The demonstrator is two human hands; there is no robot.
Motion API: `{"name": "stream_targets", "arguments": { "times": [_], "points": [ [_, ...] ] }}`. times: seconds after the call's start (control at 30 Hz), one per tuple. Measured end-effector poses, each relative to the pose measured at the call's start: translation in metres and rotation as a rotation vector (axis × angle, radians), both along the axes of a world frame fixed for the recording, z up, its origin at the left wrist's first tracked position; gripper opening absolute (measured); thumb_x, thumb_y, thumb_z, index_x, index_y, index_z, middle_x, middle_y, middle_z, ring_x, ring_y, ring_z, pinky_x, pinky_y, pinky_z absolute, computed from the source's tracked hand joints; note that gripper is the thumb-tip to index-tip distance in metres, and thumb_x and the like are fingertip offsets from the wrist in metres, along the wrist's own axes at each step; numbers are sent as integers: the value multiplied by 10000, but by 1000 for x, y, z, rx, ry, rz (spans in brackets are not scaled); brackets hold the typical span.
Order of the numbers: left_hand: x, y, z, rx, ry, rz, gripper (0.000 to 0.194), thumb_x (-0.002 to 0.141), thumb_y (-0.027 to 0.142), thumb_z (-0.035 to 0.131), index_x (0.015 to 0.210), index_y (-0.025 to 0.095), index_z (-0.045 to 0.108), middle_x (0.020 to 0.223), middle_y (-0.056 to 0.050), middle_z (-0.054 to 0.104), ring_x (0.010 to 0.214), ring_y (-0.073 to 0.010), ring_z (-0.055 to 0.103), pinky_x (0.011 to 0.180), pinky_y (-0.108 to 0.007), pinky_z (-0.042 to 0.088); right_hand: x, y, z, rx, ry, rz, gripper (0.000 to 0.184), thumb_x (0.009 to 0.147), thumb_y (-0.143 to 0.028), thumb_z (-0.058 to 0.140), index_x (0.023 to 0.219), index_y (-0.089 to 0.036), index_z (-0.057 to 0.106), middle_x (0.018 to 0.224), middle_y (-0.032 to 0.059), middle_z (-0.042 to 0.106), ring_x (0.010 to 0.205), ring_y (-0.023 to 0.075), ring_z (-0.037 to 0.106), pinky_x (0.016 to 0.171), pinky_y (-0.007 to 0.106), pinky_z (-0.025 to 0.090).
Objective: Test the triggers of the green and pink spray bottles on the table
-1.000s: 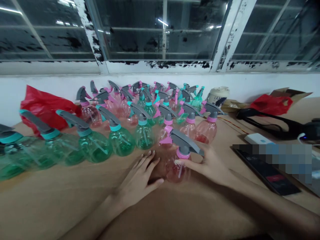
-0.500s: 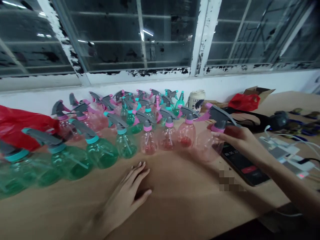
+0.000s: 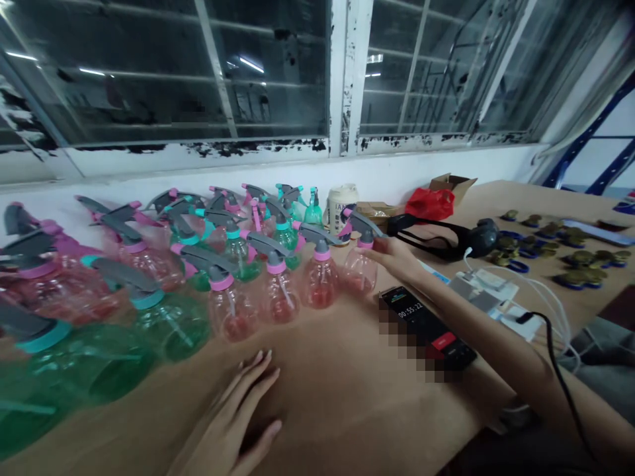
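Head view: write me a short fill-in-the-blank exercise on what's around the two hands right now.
The person's ____ hand grasps a round, clear-pink plastic spray bottle.

The person's left hand grips ____ of the bottles.

The slim black phone lies with its lit screen facing ____.

The crumpled plastic bag by the open brown cardboard box is coloured ____.

Missing words: right; none; up; red.

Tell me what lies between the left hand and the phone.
The head view shows bare tabletop between the left hand and the phone, partly pixelated near the phone.
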State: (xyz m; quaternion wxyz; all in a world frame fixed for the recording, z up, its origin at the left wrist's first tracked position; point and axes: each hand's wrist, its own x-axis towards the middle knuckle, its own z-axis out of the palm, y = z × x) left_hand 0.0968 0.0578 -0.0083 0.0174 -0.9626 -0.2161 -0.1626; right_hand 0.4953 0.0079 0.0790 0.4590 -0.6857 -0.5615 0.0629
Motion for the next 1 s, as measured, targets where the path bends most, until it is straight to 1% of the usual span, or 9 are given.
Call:
{"name": "stream_targets", "arguments": {
  "times": [0.13, 0.23, 0.47, 0.6, 0.73, 0.83, 0.87, 0.93, 1.0],
  "points": [
    [8, 2, -2, 5, -5, -19, 643, 874, 484, 567, 1445, 334, 312, 1423, -26, 463, 1236, -284, 502, 1040, -441, 391, 1, 2, -1, 2, 10, 95, 363, 800, -451, 597, 947, -131, 686, 928, 81, 731, 898, 285, 656, 773, 392, 511],
    [12, 4, -1, 21, 11, -25, 650, 875, 492, 564, 1449, 334, 302, 1430, -30, 453, 1236, -288, 501, 1034, -450, 395, 2, 0, 0, -5, 24, 118, 349, 784, -448, 624, 930, -140, 698, 934, 80, 736, 937, 307, 654, 813, 425, 507],
    [19, 4, 4, -17, 25, -39, 655, 887, 485, 550, 1460, 333, 274, 1445, -26, 432, 1244, -296, 492, 1032, -478, 394, -4, -2, -2, 5, 42, 95, 362, 780, -437, 631, 985, -144, 691, 999, 88, 733, 955, 308, 660, 830, 437, 507],
    [19, 3, 8, -32, 24, -53, 680, 891, 481, 549, 1474, 333, 230, 1458, -22, 412, 1257, -294, 478, 1025, -485, 401, -6, -1, -4, 23, 20, 45, 317, 742, -420, 671, 929, -165, 697, 953, 96, 735, 947, 326, 657, 852, 476, 493],
    [12, 2, 10, -21, 15, -51, 696, 882, 491, 558, 1474, 329, 230, 1446, -27, 430, 1241, -292, 495, 1024, -473, 403, -11, -16, -13, 89, 35, -44, 502, 729, -426, 689, 1160, -195, 574, 1170, 122, 655, 1116, 326, 589, 939, 510, 456],
    [-5, -1, 13, -8, 11, -7, 695, 874, 490, 567, 1470, 323, 249, 1435, -34, 445, 1231, -297, 503, 1018, -474, 409, -30, -43, -25, 108, 69, -105, 568, 764, -440, 666, 1245, -200, 482, 1310, 167, 553, 1206, 336, 525, 970, 538, 433],
    [-12, -3, 15, -11, 11, 14, 687, 875, 484, 564, 1468, 323, 255, 1434, -34, 448, 1228, -297, 507, 1014, -475, 413, -40, -53, -28, 116, 89, -139, 550, 775, -439, 659, 1243, -213, 480, 1321, 156, 546, 1213, 327, 520, 986, 534, 423],
    [-29, -6, 20, -29, 10, 52, 653, 885, 466, 552, 1460, 331, 273, 1432, -28, 451, 1215, -291, 519, 1004, -470, 425, -66, -69, -33, 116, 133, -194, 495, 772, -440, 668, 1191, -224, 516, 1274, 132, 581, 1181, 314, 545, 993, 524, 421],
    [-46, -10, 29, -45, 8, 85, 611, 898, 445, 535, 1448, 345, 290, 1431, -18, 451, 1200, -278, 534, 993, -454, 439, -96, -76, -32, 120, 177, -204, 355, 803, -425, 637, 1083, -215, 579, 1125, 106, 651, 1061, 288, 613, 920, 483, 482]
  ]
}}
